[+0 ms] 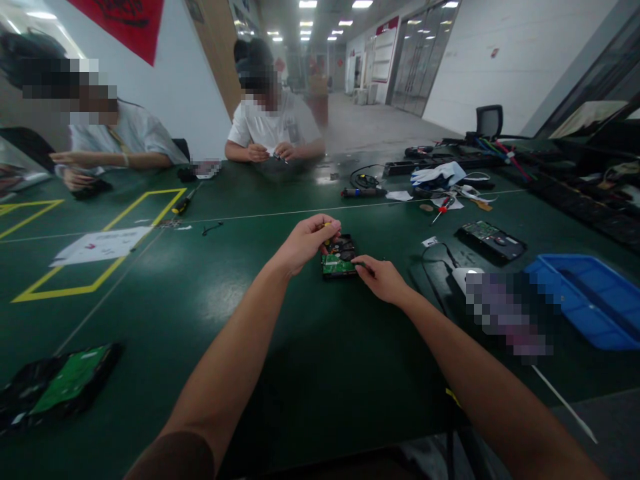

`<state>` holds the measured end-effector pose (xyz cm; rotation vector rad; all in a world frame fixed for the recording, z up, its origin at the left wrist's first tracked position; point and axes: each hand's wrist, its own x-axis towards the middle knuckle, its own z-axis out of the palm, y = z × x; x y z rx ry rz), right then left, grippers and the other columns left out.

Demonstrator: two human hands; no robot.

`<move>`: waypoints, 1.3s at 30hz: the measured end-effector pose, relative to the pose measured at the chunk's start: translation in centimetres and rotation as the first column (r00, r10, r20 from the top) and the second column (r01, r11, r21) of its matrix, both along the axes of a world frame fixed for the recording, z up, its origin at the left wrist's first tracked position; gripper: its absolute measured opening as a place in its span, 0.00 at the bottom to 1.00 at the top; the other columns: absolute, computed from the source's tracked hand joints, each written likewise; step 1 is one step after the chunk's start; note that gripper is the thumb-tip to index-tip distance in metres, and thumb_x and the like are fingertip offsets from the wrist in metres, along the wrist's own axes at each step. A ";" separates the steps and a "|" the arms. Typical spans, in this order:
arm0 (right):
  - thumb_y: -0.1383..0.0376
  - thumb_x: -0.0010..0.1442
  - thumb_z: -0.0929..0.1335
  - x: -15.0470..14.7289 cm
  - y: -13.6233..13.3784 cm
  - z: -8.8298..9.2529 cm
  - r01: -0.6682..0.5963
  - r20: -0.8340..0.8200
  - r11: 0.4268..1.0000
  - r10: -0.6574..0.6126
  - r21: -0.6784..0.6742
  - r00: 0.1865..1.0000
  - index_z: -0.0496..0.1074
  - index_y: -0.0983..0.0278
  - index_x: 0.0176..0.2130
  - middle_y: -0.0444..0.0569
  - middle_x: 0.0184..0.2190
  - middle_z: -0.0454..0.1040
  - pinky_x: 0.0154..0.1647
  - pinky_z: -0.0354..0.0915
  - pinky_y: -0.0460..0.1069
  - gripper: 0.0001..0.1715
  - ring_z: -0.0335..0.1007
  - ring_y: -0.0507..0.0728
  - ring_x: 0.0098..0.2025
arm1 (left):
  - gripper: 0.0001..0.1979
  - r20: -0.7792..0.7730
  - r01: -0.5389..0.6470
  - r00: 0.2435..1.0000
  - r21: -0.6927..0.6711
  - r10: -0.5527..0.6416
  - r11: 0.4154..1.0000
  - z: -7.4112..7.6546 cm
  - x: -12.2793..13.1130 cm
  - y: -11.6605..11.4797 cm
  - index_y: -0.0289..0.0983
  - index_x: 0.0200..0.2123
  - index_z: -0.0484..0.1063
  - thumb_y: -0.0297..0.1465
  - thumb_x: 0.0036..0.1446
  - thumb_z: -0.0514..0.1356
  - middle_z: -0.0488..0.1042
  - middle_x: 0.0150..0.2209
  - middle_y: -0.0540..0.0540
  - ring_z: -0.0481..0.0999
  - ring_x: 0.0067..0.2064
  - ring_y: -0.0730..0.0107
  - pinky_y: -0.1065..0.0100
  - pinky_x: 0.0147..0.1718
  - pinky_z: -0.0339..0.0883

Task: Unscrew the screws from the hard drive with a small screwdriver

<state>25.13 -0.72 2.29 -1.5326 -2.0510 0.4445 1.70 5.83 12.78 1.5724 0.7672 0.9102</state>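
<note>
A hard drive (340, 265) with a green circuit board lies on the dark green table in front of me. My left hand (313, 241) is closed over its far left part, gripping what looks like a screwdriver (328, 225); only a bit of its yellow handle shows between thumb and fingers, and its tip is hidden. At the drive's right edge, my right hand (379, 277) pinches the casing between thumb and fingers.
Another hard drive (493, 241) and a blue tray (590, 300) are at right. A drive with a green board (65, 387) lies front left. Beyond are a red screwdriver (442, 212), white gloves (437, 175) and a yellow-black screwdriver (184, 202). Two people sit across the table.
</note>
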 end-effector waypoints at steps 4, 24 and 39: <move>0.56 0.73 0.62 0.0 0.0 -0.2 0.008 -0.002 1.000 -0.008 -0.001 1.000 0.73 0.56 0.58 0.44 0.31 0.76 0.30 0.55 0.48 0.19 0.67 0.53 0.27 | 0.13 -0.017 -0.018 1.000 0.025 0.018 1.000 0.2 -0.2 -0.1 0.39 0.40 0.81 0.42 0.63 0.62 0.77 0.40 0.44 0.71 0.36 0.70 0.70 0.29 0.63; 0.57 0.72 0.63 0.0 -0.1 0.0 0.009 -0.006 1.000 -0.009 -0.001 1.000 0.73 0.56 0.57 0.44 0.32 0.77 0.31 0.56 0.48 0.19 0.68 0.54 0.28 | 0.10 0.065 -0.044 0.997 -0.084 0.050 0.995 0.2 0.1 -0.1 0.37 0.38 0.72 0.36 0.59 0.66 0.76 0.37 0.44 0.73 0.36 0.70 0.70 0.29 0.64; 0.56 0.73 0.62 0.0 -0.1 0.0 0.001 -0.011 1.000 -0.001 -0.013 1.000 0.73 0.56 0.58 0.44 0.31 0.76 0.31 0.57 0.48 0.19 0.68 0.54 0.29 | 0.10 -0.006 -0.016 1.000 -0.019 0.016 1.000 0.7 -0.2 -0.3 0.38 0.36 0.82 0.36 0.60 0.62 0.78 0.42 0.43 0.73 0.41 0.67 0.70 0.30 0.64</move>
